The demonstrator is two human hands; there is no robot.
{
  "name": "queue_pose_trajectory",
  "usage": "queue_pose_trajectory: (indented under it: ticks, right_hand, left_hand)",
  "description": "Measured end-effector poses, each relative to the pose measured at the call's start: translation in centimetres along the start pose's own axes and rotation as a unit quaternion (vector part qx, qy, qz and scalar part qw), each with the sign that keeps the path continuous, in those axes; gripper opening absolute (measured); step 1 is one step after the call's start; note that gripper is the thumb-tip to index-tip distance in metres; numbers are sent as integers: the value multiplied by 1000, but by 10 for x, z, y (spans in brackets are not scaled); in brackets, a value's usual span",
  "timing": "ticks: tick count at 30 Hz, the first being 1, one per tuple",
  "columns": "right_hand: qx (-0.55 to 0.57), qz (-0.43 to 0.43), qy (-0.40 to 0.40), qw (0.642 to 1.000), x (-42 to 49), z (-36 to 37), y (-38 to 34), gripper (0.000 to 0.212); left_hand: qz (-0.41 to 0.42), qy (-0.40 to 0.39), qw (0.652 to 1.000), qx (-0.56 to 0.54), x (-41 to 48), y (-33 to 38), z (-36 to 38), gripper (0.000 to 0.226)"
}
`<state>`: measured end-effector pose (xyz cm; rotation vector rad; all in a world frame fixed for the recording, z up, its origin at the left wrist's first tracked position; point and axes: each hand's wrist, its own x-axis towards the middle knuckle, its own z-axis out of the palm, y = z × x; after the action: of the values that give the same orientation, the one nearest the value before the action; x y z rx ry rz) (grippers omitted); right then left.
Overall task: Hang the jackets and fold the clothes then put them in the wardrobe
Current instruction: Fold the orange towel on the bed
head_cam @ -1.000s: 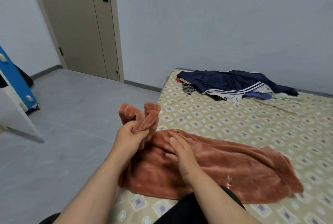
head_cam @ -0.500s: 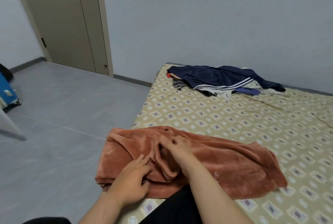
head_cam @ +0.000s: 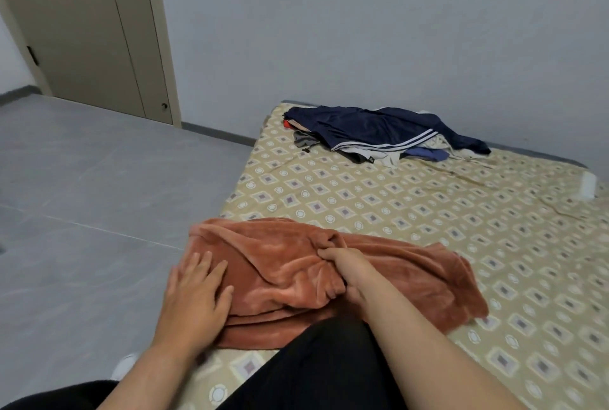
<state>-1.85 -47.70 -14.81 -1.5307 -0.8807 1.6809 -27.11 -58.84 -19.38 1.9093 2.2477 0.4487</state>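
A rust-coloured fleece garment [head_cam: 286, 274] lies bunched along the near left corner of the bed [head_cam: 428, 211], its left end at the bed's edge. The left hand [head_cam: 194, 297] lies flat on that end, fingers spread. The right hand [head_cam: 347, 266] clutches a fold at the garment's middle. A heap of clothes topped by a navy jacket [head_cam: 372, 127] sits at the far edge, by the wall.

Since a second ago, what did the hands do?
The left hand laid the raised end down over the orange fleece and let go; it now presses flat. The right hand went from resting to gripping a fold. The dark clothes pile stayed put.
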Motion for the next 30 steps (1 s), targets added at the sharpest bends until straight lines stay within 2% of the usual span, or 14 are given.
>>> queue_pose_trajectory:
  ticks: [3, 9, 12, 15, 17, 20, 22, 24, 26, 28, 30]
  right_hand:
    - [35, -27, 19, 999, -8, -60, -16, 22]
    - [84, -75, 211, 971, -18, -198, -28, 15]
    - [8, -52, 263, 963, -22, -240, -8, 22]
    - [-84, -54, 317, 943, -21, -248, 7, 36]
    - [-123, -61, 321, 937, -19, -244, 7, 26]
    - [-138, -51, 294, 945, -20, -247, 5, 13]
    - [-114, -31, 255, 960, -21, -251, 6, 17]
    - [-94, -16, 211, 973, -22, -249, 10, 24]
    - [-87, -18, 206, 974, -22, -245, 14, 28]
    - [-75, -26, 233, 969, -21, -238, 13, 30]
    - [-81, -32, 227, 970, -20, -229, 7, 27]
  left_hand:
    - [-16, -1, 1000, 9, 1, -1, 3, 68]
    - [3, -73, 997, -32, 0, -1, 23, 58]
    - [-5, -138, 988, -74, -5, 4, 32, 60]
    - [-31, -123, 982, -138, -6, 13, 36, 55]
    - [-62, -112, 974, -188, 3, 23, 32, 57]
    - [-129, -129, 916, -357, 22, 45, 21, 64]
    - [-183, -156, 865, -440, 31, 61, 22, 49]
    - [-263, -183, 793, -517, 37, 73, 30, 37]
    - [-328, -181, 731, -570, 43, 78, 36, 33]
    - [-357, -170, 692, -604, 51, 78, 32, 31]
    - [-364, -142, 670, -631, 59, 68, 18, 28]
